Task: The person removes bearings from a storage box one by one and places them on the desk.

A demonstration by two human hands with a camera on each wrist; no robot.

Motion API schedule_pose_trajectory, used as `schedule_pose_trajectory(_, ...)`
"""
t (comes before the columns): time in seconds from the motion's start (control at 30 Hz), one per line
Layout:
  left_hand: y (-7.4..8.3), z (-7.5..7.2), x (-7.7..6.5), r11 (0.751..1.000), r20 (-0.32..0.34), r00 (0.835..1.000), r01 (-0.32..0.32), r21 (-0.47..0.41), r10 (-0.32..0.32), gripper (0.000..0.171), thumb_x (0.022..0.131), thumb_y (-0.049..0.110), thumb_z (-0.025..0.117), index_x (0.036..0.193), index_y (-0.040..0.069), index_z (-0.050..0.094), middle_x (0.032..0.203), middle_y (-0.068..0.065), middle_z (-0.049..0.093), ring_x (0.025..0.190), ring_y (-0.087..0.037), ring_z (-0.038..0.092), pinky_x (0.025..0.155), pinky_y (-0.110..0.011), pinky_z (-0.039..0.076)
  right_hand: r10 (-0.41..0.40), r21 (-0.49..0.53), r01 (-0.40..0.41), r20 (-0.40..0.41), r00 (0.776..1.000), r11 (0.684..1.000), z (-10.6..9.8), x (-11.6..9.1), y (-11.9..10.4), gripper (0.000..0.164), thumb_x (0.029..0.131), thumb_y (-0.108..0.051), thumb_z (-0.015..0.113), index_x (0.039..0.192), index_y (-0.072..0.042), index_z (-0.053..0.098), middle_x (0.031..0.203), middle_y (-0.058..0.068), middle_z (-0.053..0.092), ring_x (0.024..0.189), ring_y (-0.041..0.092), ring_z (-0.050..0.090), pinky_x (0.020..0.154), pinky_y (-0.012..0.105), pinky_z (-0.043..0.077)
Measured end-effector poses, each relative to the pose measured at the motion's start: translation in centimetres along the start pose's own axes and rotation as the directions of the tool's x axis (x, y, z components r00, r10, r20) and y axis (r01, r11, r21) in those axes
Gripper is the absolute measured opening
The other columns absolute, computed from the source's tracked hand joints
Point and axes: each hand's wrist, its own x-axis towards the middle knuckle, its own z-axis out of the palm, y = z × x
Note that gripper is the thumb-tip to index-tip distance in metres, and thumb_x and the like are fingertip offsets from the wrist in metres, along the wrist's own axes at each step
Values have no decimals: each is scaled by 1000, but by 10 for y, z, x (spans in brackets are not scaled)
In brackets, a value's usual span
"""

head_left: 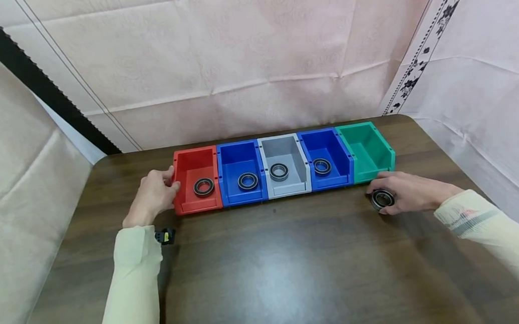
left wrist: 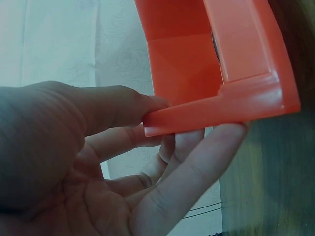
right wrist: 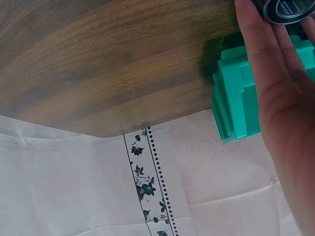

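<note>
My left hand (head_left: 153,194) grips the left wall of the red bin (head_left: 198,206) at the row's left end. In the left wrist view the thumb lies over that wall's rim (left wrist: 197,115), with fingers against its outer side. My right hand (head_left: 408,190) holds a dark ring-shaped ball bearing (head_left: 382,199) between thumb and fingers, close over the table just in front of the green bin (head_left: 367,147). A similar bearing (head_left: 204,187) lies in the red bin. Others lie in the left blue bin (head_left: 243,199), the grey bin (head_left: 288,189) and the right blue bin (head_left: 333,182).
The bins stand side by side near the back edge of a brown wooden table (head_left: 267,272). Pale cloth (head_left: 233,48) hangs behind and at both sides. A small black device (head_left: 165,236) sits at the left wrist.
</note>
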Motion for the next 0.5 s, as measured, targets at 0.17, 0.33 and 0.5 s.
schedule_pose_trajectory(0.17,0,0,1,1000,4,1000,-4,4,4,61,106,17,53,160,3,28,161,-26,35,119,-42,64,93,-46,59,-16,-25,15,-21,1000,1000,-3,1,-1,42,83,-33,85,119,-17,72,115,-1,64,100,14,62,84,33,61)
schedule_pose_trajectory(0.33,1,1,1,1000,9,1000,-2,12,2,62,106,16,53,160,3,25,157,-30,39,119,-43,63,92,-47,59,-16,-41,14,-44,999,999,-9,3,-3,37,83,-28,85,116,-16,73,112,-1,65,90,12,60,79,29,59)
schedule_pose_trajectory(0.5,1,0,0,1000,3,1000,5,16,-5,62,106,15,52,160,3,25,156,-29,40,119,-42,63,93,-47,59,-16,-59,11,-86,996,998,-18,7,-7,34,83,-22,84,113,-12,73,107,2,65,72,10,60,73,27,56)
